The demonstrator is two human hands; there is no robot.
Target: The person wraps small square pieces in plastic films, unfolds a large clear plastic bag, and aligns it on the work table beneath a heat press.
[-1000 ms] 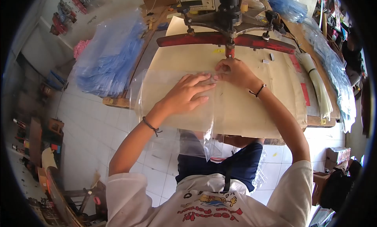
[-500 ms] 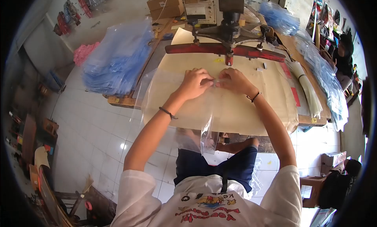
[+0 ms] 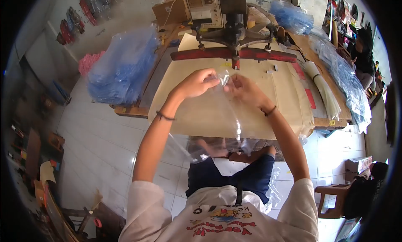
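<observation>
A clear plastic sheet [image 3: 228,112] hangs from between my two hands over the brown paper [image 3: 264,89] and down past the table's front edge. My left hand [image 3: 199,82] pinches its upper edge. Close by on the right, my right hand [image 3: 247,91] has its fingers curled at the same edge, somewhat blurred; the fingertips are near the plastic. Just beyond my hands stands a press with a long red and black bar [image 3: 234,54], raised above the paper.
Blue plastic bags [image 3: 121,68] are piled at the table's left. A tied bundle of pale strips [image 3: 322,89] and more clear plastic [image 3: 345,78] lie on the right. A control box [image 3: 205,9] stands behind. Another person [image 3: 363,53] is at the far right.
The plastic has been lifted off the paper and gathered between my hands, its lower part swinging. My left hand, earlier spread flat on it, now pinches it.
</observation>
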